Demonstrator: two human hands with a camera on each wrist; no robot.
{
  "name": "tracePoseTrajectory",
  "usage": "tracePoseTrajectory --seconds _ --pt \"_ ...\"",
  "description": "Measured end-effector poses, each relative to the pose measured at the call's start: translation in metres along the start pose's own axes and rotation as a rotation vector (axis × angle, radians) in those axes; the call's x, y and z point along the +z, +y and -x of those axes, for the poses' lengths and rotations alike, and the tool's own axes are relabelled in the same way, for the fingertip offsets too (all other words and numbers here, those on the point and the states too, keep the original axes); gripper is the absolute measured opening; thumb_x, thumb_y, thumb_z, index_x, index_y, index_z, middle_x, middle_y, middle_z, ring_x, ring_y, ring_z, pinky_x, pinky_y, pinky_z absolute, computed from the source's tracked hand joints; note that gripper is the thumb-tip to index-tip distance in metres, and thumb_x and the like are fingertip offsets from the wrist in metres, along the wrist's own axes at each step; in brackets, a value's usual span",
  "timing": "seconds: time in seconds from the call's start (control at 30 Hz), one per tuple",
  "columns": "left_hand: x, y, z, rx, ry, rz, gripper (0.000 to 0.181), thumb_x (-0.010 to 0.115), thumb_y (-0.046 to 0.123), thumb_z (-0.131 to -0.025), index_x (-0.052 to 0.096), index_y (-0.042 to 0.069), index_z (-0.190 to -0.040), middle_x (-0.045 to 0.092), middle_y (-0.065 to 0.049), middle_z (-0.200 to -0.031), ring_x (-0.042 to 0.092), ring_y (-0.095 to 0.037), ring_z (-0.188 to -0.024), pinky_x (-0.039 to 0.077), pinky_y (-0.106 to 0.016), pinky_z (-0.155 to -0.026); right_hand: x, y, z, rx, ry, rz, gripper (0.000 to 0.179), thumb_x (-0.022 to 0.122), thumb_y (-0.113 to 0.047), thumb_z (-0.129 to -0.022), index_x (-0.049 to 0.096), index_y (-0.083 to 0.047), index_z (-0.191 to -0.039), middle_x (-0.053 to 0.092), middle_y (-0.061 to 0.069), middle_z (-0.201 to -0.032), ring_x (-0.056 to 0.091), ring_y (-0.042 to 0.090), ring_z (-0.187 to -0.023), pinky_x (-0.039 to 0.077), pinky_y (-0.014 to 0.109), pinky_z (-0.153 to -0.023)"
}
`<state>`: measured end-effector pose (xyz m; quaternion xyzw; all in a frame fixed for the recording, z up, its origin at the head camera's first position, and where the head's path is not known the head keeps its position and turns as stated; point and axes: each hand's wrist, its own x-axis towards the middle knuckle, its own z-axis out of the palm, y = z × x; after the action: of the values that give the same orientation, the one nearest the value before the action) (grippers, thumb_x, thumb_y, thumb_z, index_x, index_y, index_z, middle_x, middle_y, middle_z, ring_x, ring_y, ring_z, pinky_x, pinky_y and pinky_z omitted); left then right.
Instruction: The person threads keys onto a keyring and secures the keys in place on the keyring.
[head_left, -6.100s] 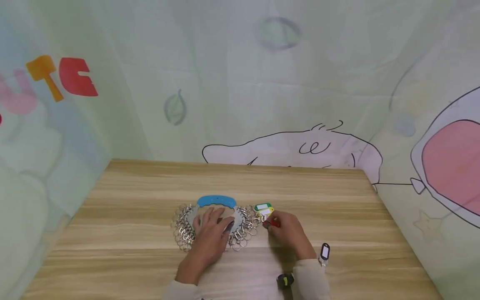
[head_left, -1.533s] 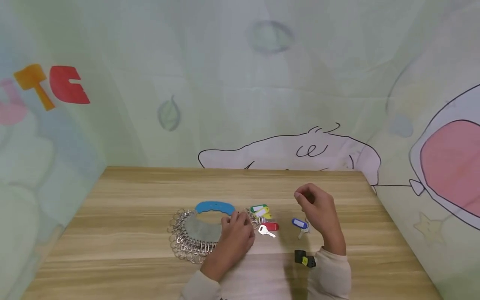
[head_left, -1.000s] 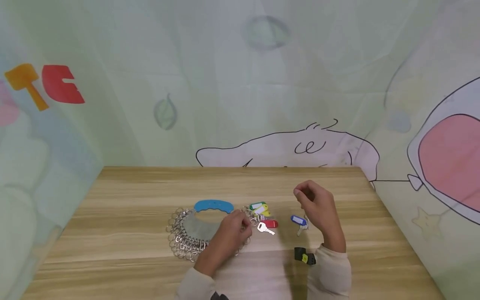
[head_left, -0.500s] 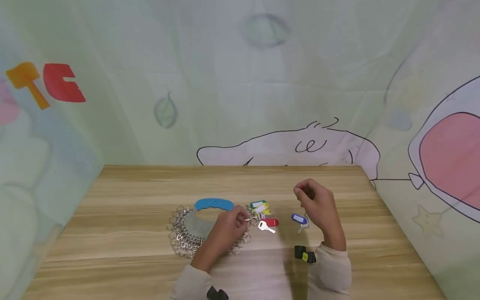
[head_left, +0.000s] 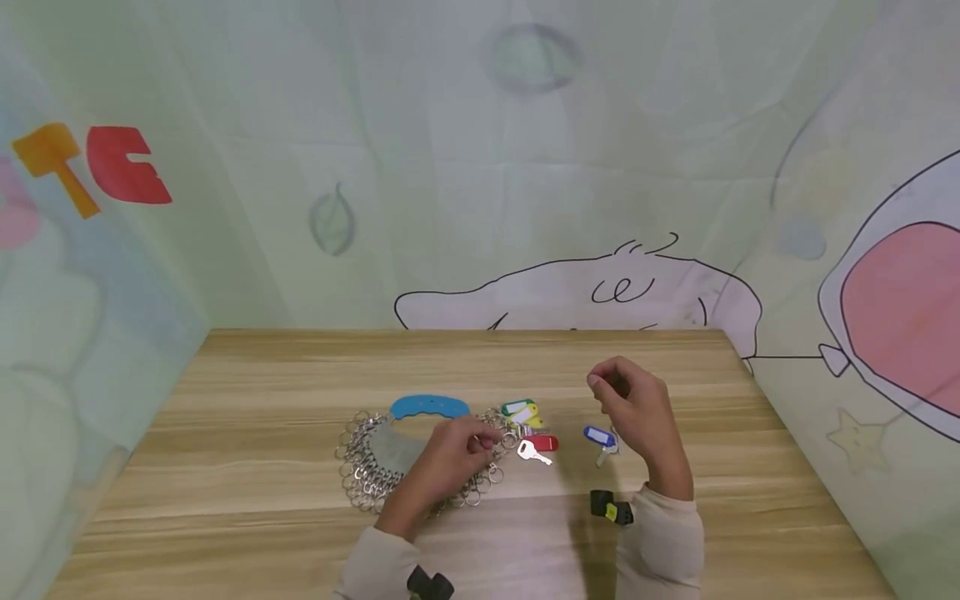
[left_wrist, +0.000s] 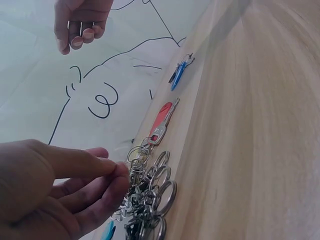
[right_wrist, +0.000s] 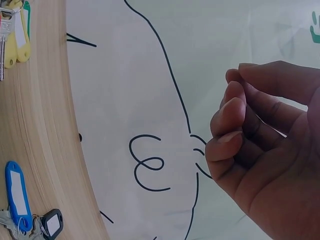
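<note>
A key holder with a blue handle (head_left: 430,406) and a grey plate (head_left: 393,450) lies on the table, fringed with silver clips and split rings (left_wrist: 166,195). My left hand (head_left: 447,458) hovers at its right end, index finger and thumb close together beside the rings; nothing shows between them. A red key tag (head_left: 543,443) with a silver key (head_left: 533,452) lies at the rings, near a green tag (head_left: 517,407) and a yellow tag (head_left: 525,415). My right hand (head_left: 637,408) is raised, its fingers loosely curled and holding nothing.
Under my right hand lie a blue tag (head_left: 599,436) with a key and a black tag (right_wrist: 52,224), the black one mostly hidden by the wrist in the head view. Wrist cameras sit on both sleeves. A printed cloth wall (head_left: 465,183) stands behind the wooden table (head_left: 300,358).
My right hand has released the red tag and risen to the right, then stayed still. My left hand has moved from the plate to the right-end rings, lately drawing slightly back left.
</note>
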<state>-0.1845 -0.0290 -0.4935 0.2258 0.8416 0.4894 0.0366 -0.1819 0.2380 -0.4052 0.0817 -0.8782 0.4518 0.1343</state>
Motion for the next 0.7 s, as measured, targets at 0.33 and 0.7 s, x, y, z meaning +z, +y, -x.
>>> tracePoseTrajectory --seconds 0.33,0.7 --pt "0.014 0.004 -0.002 0.016 0.017 -0.186 0.008 0.073 -0.003 -0.085 0.073 0.004 -0.090 0.057 0.001 -0.087 0.054 -0.014 -0.080 0.051 -0.026 -0.067 -0.004 0.001 0.003 0.005 0.004 0.022 0.006 0.063 -0.009 -0.100 0.066 -0.004 -0.100 0.061 0.006 -0.082 0.057 0.021 -0.067 0.049 0.028 -0.056" --pt "0.033 0.015 -0.005 0.145 0.051 -0.639 0.020 0.080 0.010 -0.082 0.066 0.011 -0.069 0.046 0.001 -0.078 0.047 -0.014 -0.069 0.046 -0.028 -0.059 -0.005 -0.003 0.001 0.006 0.003 -0.003 0.006 0.064 -0.010 -0.100 0.067 -0.005 -0.099 0.061 0.006 -0.081 0.056 0.021 -0.067 0.048 0.027 -0.056"
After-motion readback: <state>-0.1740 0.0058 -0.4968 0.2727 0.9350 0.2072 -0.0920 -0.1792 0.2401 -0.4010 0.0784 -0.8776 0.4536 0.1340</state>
